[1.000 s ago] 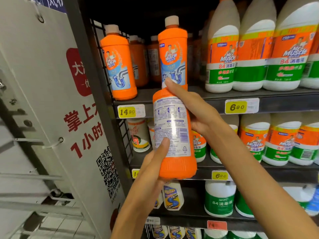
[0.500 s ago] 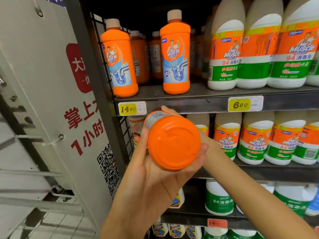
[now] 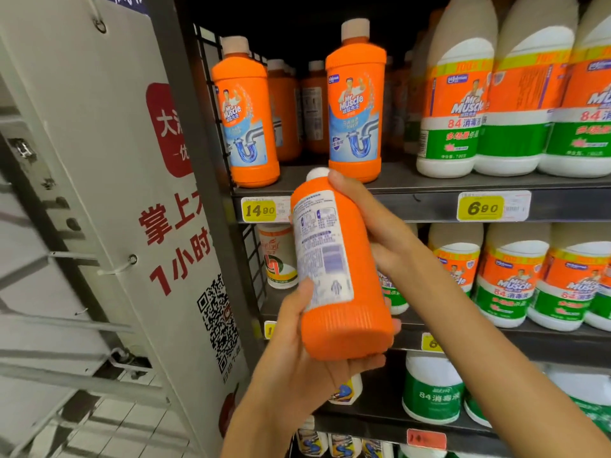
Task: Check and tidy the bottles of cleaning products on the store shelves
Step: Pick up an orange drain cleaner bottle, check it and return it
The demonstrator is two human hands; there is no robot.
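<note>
I hold an orange drain-cleaner bottle (image 3: 344, 276) in front of the shelves, tilted with its white cap pointing up and away and its back label facing me. My left hand (image 3: 297, 368) cups its base from below. My right hand (image 3: 373, 223) grips its upper right side near the shoulder. Two matching orange bottles stand upright at the front of the upper shelf (image 3: 413, 183), one on the left (image 3: 246, 117) and one (image 3: 355, 100) just above the held bottle, with more orange bottles behind them.
White-and-green 84 disinfectant bottles (image 3: 463, 104) fill the right of the upper shelf and the shelves below. Yellow price tags (image 3: 259, 210) hang on the shelf edge. A white sign panel (image 3: 158, 193) with red characters and a QR code flanks the left. Metal racking lies further left.
The held bottle has tipped back from showing its round base to me; its label side now faces me again, cap angled up. Both hands kept hold of it.
</note>
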